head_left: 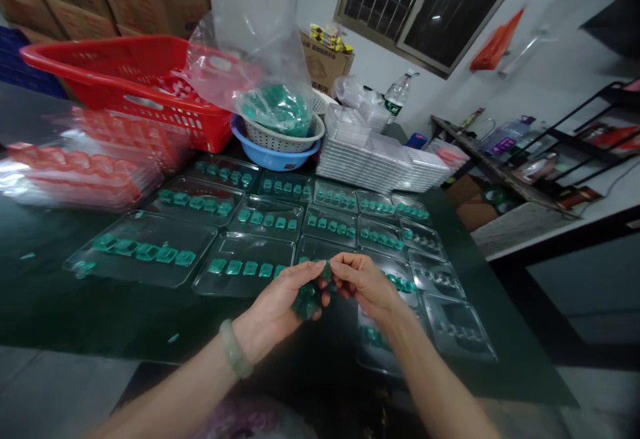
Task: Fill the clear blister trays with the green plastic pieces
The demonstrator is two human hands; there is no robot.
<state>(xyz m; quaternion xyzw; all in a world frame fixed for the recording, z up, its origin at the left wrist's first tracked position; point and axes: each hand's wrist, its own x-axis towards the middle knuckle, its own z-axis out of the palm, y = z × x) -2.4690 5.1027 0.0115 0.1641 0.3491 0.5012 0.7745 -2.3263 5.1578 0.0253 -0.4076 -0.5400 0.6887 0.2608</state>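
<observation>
My left hand, with a pale green bangle at its wrist, is closed around several translucent green pieces. My right hand meets it at the fingertips, pinching at one green piece between the two hands. Both hands are above the near edge of the trays. Beyond and beside them lie rows of clear plastic trays, most with a line of green pieces in their slots. On the right, a clear tray shows no green in its slots.
A red plastic basket and stacked trays with red pieces stand at the left. At the back are a blue basin under a colander with a bag of green pieces, and stacked clear trays. A shelf is at the right.
</observation>
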